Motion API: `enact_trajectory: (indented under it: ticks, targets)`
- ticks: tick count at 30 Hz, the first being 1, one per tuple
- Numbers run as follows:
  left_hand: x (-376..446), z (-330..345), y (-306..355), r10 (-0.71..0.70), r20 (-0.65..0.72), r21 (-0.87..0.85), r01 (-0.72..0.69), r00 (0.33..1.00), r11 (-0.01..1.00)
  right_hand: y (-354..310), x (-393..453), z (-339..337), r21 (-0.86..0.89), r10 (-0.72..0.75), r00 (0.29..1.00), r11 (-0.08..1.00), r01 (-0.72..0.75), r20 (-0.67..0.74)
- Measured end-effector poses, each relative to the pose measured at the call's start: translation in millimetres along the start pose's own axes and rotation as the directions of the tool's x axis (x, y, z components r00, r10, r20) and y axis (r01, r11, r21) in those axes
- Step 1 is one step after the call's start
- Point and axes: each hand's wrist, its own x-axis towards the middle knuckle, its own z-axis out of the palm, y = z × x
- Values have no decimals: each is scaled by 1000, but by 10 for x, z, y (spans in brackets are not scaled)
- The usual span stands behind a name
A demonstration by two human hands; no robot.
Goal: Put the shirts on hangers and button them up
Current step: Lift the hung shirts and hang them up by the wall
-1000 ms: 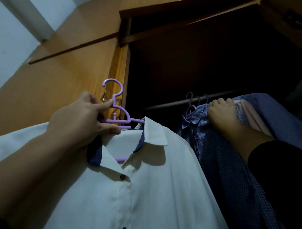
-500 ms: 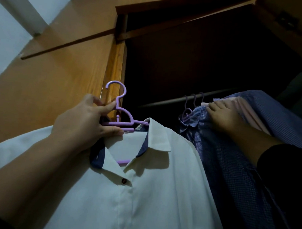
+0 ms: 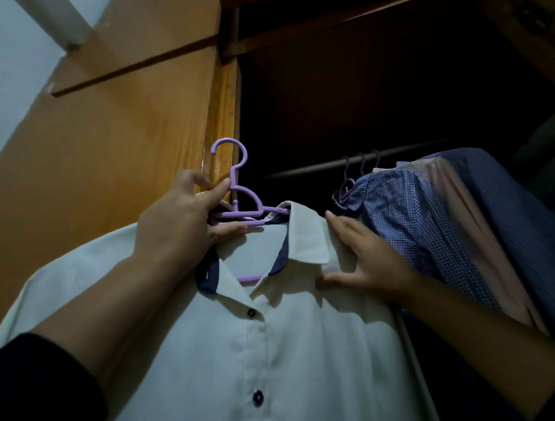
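Your left hand [image 3: 182, 220] grips a purple hanger [image 3: 238, 208] carrying a white shirt [image 3: 275, 352], navy-lined collar, dark buttons fastened, held up before the open wardrobe [image 3: 141, 120]. Your right hand [image 3: 366, 264] lies open, flat on its shoulder, beside a hanging blue checked shirt [image 3: 405, 212].

The left hand [image 3: 188, 219] grips the purple hanger [image 3: 238, 208] just below its hook, fingers closed around the neck, holding up the white shirt [image 3: 275, 352], whose front is buttoned with dark buttons. The right hand [image 3: 363, 261] lies flat and open against the shirt's shoulder beside the collar [image 3: 305, 237]. Just to the right, a blue checked shirt [image 3: 405, 218] and a pink garment [image 3: 465, 222] hang from the wardrobe rail [image 3: 315, 168] on more purple hangers. The wooden wardrobe door [image 3: 110, 147] stands at the left.
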Motion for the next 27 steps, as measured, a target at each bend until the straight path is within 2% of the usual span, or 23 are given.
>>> enact_trajectory:
  ticks: [6,8,10,14,18,27]
  targets:
    - [-22,-7,90,-15,25,-74,17,1000,997,63,-114,-26,-129,-65,979,991,40,-194]
    - [-10,6,102,-23,44,-40,25,999,999,117,-171,-73,-197,-121,964,978,74,-238]
    - [0,2,108,-36,64,-1,36,997,999,219,-245,-137,-219,-116,966,974,64,-233]
    - [0,-21,69,-73,89,15,72,993,997,481,-407,-322,-306,-18,983,951,-40,-184]
    - [-22,11,-50,-71,81,78,64,994,995,704,-516,-519,-331,73,975,933,-141,-209]
    - [-107,64,-143,-58,178,89,43,982,995,1025,-490,-812,-293,349,901,860,-417,-257]
